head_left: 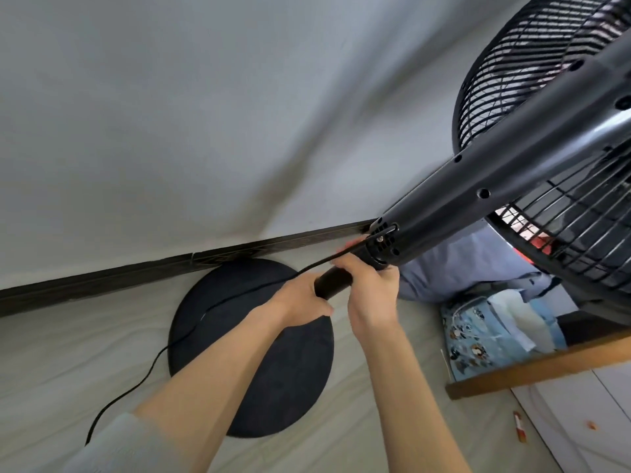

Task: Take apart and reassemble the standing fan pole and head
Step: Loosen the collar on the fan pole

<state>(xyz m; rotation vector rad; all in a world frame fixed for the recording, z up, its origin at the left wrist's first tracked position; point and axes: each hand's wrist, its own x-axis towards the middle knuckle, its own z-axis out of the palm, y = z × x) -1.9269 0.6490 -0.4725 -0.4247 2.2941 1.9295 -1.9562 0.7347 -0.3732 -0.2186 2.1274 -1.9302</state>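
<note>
A black standing fan fills the right side: its wire-caged head at upper right, with a long black neck housing running down to the pole. My left hand grips the pole just below the joint. Just under the neck's lower end, my right hand wraps around the joint, where a screw shows. The round black base lies on the floor beneath my arms. A black power cord runs from the neck down across the base to the lower left.
A white wall meets the pale floor at a dark skirting board. Blue fabric and a patterned bag lie on the right behind a wooden rail. A white cabinet sits at lower right, with small orange scraps on it.
</note>
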